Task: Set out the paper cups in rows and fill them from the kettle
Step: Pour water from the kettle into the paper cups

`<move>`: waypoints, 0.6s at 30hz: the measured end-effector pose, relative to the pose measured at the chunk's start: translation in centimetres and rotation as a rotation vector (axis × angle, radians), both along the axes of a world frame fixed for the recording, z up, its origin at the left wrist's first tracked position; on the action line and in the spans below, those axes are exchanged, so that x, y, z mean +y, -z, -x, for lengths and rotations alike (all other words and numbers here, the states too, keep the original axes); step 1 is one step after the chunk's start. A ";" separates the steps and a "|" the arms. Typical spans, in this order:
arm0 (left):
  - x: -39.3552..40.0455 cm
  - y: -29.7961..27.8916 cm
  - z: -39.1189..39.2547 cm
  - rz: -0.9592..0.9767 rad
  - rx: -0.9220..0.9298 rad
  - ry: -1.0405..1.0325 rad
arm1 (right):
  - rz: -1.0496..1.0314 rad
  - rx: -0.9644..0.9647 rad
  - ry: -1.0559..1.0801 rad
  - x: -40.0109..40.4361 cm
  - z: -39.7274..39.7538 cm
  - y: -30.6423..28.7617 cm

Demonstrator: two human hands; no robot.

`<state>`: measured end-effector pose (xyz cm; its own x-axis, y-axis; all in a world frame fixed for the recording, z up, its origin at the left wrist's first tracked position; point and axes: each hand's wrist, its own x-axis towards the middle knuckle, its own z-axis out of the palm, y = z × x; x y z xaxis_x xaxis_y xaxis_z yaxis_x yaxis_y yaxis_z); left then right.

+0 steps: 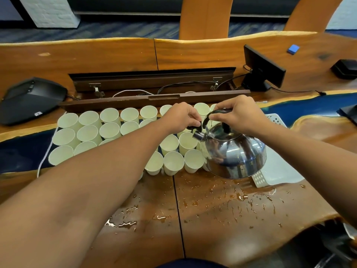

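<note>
Several white paper cups point(87, 133) stand in rows across the middle of the wooden table point(222, 238). A shiny steel kettle point(234, 153) is held tilted above the right end of the rows, its spout point(199, 135) over a cup point(187, 142). My right hand point(238, 113) grips the kettle's black handle from above. My left hand point(180, 117) pinches the black spout-cap lever beside the handle. My left forearm hides part of the middle cups.
Spilled water point(123, 223) lies in puddles and drops on the near table. A white perforated tray point(278, 171) sits under and right of the kettle. A black conference phone point(31, 99) is at far left, a small monitor point(260, 68) at back right, an open cable trough point(154, 88) behind the cups.
</note>
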<state>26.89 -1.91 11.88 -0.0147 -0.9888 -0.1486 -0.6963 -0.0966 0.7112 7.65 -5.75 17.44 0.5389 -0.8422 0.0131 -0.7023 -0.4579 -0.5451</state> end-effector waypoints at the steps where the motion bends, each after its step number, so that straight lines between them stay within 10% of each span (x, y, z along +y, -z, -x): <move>1: 0.2 0.0 0.1 0.003 0.003 -0.001 | -0.002 0.001 -0.003 0.2 0.1 -0.1; 18: 3.4 1.0 2.0 0.013 0.024 0.025 | -0.006 0.032 -0.047 3.0 2.2 0.4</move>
<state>24.91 1.48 10.83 -0.0429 -0.9899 -0.1350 -0.6813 -0.0698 0.7287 5.45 -2.73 17.04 0.5782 -0.8158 -0.0097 -0.6972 -0.4879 -0.5252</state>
